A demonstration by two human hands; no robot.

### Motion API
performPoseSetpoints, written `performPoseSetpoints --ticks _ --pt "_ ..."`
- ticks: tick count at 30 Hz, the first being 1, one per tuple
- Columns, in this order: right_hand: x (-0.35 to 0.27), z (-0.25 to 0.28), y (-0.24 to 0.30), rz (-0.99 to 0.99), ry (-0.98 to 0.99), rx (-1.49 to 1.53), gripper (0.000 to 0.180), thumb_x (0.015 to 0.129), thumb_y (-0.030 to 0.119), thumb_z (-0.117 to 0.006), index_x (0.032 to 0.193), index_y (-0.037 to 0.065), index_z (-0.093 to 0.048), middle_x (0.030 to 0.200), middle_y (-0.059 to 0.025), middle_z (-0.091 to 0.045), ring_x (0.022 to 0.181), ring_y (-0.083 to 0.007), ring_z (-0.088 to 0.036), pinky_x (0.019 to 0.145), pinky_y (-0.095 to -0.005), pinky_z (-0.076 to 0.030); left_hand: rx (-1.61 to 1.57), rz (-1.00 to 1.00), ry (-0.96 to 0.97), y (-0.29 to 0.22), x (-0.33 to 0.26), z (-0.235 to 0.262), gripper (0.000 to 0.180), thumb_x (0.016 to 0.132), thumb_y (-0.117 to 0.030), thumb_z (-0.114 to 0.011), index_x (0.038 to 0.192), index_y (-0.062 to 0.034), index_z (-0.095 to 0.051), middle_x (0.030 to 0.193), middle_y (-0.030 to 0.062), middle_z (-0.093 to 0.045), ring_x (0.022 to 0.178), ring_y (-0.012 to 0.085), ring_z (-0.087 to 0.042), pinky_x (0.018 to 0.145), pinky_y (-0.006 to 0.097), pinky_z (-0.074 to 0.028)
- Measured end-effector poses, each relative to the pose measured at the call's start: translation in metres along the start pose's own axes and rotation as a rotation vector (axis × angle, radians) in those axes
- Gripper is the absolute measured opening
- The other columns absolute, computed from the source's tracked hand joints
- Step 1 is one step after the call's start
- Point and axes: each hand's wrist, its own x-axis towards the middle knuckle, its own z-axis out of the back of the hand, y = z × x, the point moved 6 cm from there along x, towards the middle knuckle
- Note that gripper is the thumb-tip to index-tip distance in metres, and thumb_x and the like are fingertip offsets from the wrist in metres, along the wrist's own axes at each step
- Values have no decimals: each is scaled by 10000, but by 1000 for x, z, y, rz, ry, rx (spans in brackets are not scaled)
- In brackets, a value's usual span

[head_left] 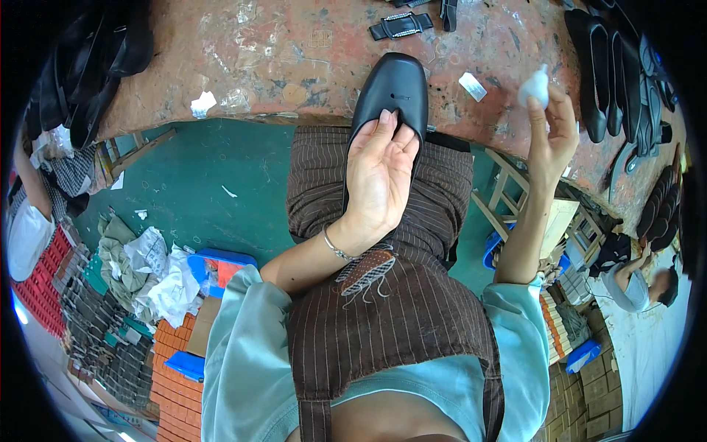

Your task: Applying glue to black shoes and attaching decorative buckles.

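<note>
Shoe: upper centre; I see it lengthwise up the frame, toe over the bench.
Left hand: grip closed on the shoe.
Right hand: grip pinches a white bottle, right of the shoe.

A head-worn fisheye looks down, seemingly from close by, on the workbench.

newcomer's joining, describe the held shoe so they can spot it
Find the worn reddish table. Over its near edge, the left hand holds a square-toed black shoe. Unlike the black shoes clustered at either side, this one is held alone.
</note>
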Motion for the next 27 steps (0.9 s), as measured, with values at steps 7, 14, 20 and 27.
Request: performPoseSetpoints --ticks 7,14,20,27 --pt "4 26 -40 58 -311 -346 203 897 120 -639 1001 -7 -519 1031 -101 -637 978 -178 -569 900 -266 -394 -33 2 9 -2 -2 -4 112 950 -106 -527 984 -3 -557 1103 93 -560 1139 224 -514 1051 389 -372" --pt "-37 2 45 501 -669 -374 229 824 -23 -605 1053 -28 -601 1144 -136 -592 1052 -260 -578 945 -364 -429 -48 16 8 1 1 1 118 949 -102 -524 984 5 -560 1102 93 -564 1118 223 -525 1035 378 -384" --pt "37 -116 61 744 73 -392 283 764 38 -650 1041 97 -672 1077 -70 -643 906 -277 -639 737 -368 -534 -52 16 5 -1 2 2 125 943 -112 -531 979 3 -564 1084 95 -577 1096 218 -532 1016 361 -393" --pt "43 -119 61 604 186 -459 255 800 132 -672 1046 66 -656 995 -80 -623 813 -297 -644 703 -391 -533 -101 51 20 0 2 0 139 945 -140 -539 981 -9 -566 1023 78 -600 988 182 -540 944 327 -416"
